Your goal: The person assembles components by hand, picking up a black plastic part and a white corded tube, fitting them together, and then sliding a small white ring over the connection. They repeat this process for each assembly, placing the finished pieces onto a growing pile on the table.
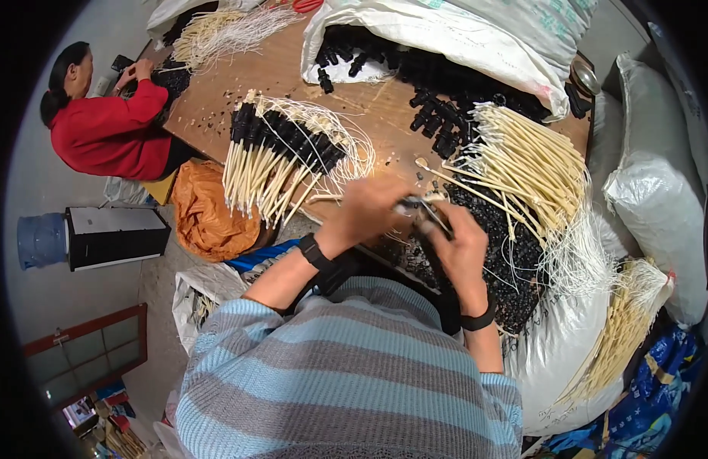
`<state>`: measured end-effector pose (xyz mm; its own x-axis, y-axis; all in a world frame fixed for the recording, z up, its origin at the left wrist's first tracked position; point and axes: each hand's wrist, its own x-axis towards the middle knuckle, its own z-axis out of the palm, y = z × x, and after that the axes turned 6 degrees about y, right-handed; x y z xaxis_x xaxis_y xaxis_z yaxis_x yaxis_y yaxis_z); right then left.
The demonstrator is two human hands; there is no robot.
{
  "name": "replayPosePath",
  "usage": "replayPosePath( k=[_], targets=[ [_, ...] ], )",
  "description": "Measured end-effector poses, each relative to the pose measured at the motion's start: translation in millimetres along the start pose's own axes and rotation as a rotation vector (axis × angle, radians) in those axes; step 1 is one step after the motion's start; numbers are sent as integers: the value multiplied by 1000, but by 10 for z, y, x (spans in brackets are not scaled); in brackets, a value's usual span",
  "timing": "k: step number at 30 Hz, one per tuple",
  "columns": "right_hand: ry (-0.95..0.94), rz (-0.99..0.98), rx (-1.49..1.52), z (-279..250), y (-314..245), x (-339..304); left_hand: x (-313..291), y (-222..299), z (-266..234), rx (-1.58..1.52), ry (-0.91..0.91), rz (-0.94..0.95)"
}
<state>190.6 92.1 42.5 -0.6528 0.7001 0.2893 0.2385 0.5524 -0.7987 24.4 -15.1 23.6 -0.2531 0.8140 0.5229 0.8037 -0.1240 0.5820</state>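
Note:
My left hand (373, 206) and my right hand (457, 241) meet over the near edge of the table, both blurred by motion. My right hand's fingers are curled round something small with a thin, shiny metallic strip. The left fingers close on a dark piece at the same spot; I cannot make out its kind. Left of my hands lies a bundle of cream-coloured rods (281, 183), with black sleeves (274, 134) on their upper parts and thin white cords. Small black parts (507, 260) lie heaped right of my right hand.
A pile of plain cream rods (530, 164) with white cords lies at the right. Black fittings (442, 122) spill from a white sack (446, 42) at the back. A person in a red top (113, 134) works at the table's left side. Full sacks (656, 168) stand at the right.

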Motion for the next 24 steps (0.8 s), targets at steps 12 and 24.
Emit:
replayPosePath(
  k=[12,24],
  targets=[
    [32,-89,-503,-215,389,151,277,-408,144,291,189,-144],
    [59,-186,-533,-446,560,163,776,-842,340,257,-131,-475]
  ],
)
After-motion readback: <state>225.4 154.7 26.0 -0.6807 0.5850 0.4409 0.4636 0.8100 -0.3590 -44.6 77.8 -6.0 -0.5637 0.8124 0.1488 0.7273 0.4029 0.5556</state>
